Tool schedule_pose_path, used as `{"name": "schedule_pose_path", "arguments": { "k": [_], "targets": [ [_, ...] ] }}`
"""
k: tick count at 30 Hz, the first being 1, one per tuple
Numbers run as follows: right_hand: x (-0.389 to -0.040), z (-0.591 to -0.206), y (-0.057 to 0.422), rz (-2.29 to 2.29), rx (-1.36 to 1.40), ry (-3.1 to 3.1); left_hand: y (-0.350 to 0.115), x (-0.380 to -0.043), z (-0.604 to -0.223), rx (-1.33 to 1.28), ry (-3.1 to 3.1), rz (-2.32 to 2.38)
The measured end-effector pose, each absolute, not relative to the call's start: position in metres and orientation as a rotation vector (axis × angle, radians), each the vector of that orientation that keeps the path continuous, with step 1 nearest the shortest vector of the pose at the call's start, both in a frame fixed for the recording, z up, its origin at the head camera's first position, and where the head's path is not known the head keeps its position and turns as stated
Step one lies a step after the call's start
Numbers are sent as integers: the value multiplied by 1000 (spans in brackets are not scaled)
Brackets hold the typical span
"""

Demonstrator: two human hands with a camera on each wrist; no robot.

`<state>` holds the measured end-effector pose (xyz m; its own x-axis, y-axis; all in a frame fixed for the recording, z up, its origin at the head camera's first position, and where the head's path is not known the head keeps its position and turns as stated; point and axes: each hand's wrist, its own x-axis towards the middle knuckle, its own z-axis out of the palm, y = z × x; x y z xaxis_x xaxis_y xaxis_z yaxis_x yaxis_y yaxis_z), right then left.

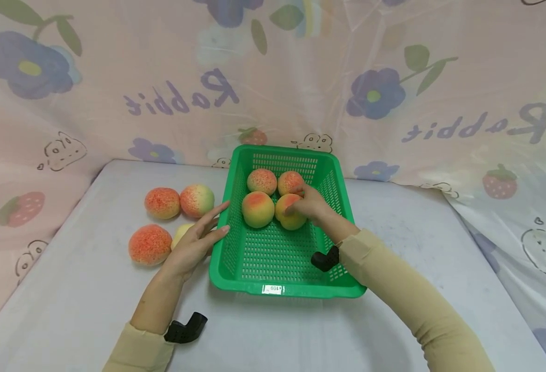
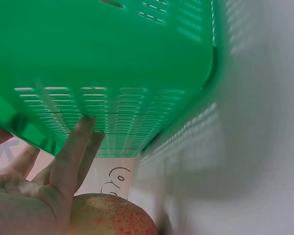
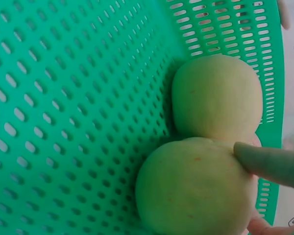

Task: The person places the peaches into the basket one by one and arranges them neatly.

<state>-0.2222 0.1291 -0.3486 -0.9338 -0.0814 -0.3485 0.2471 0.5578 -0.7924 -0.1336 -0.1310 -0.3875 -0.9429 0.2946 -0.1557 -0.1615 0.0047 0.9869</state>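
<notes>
A green plastic basket (image 1: 286, 290) stands on the table with several peaches inside. My right hand (image 1: 313, 205) reaches in over its right side and grips the front right peach (image 1: 292, 221). In the right wrist view, fingertips bear on two sides of that peach (image 3: 193, 188), and the front left peach (image 3: 218, 95) sits right beside it. My left hand (image 1: 193, 245) is at the basket's left side, thumb and forefinger at the rim. The left wrist view shows straight fingers (image 2: 71, 156) against the slotted outer wall (image 2: 117, 110). Behind the front pair sit two redder peaches (image 1: 261, 182).
Left of the basket lie a red peach (image 1: 162, 202), a red-green peach (image 1: 198, 200), a larger red peach (image 1: 150, 245) and a pale yellow fruit (image 1: 180, 233) partly behind my left hand. A printed curtain (image 1: 291, 103) rises along the back edge of the white table (image 1: 417, 232).
</notes>
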Motion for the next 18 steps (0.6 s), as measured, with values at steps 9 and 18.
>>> {"name": "schedule_pose_path", "arguments": {
  "k": [9,18],
  "targets": [
    [-221,-342,133,-1339,132,2408,-129,-133,-387,130,1964,2006],
    [-214,-329,143,-1364,97,2362,-130,-133,-387,128,1958,2014]
  ]
}}
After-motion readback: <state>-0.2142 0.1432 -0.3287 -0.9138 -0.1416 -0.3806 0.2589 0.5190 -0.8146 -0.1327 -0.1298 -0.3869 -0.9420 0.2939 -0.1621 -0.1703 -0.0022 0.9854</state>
